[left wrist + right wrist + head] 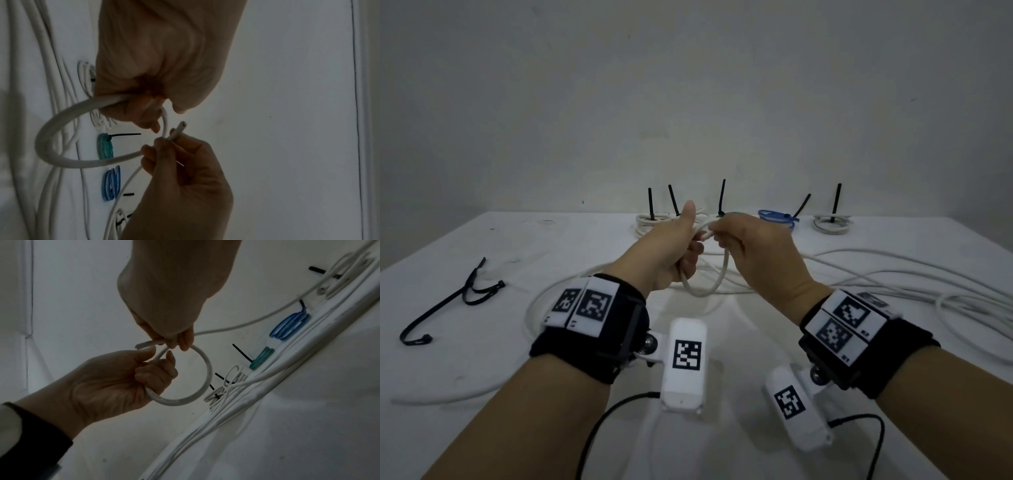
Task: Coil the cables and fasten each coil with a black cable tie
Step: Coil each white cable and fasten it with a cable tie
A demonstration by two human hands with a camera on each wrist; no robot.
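Note:
A white cable (705, 291) is bent into one round loop (208, 368) in the air above the table. My left hand (685, 240) grips the loop's side with curled fingers, thumb pointing up. My right hand (726, 236) pinches the cable's cut end (179, 129) between thumb and fingers, right beside the left hand's fingertips. In the left wrist view the loop (82, 164) hangs below my left hand (154, 68), with my right hand (185, 170) under it. The rest of the cable trails off over the table to the right.
Several tied coils stand along the table's far edge, each with an upright black tie: white (652, 221), blue (777, 216), white (832, 224). Loose white cables (893, 274) sprawl at the right. Loose black cable ties (476, 291) lie at the left.

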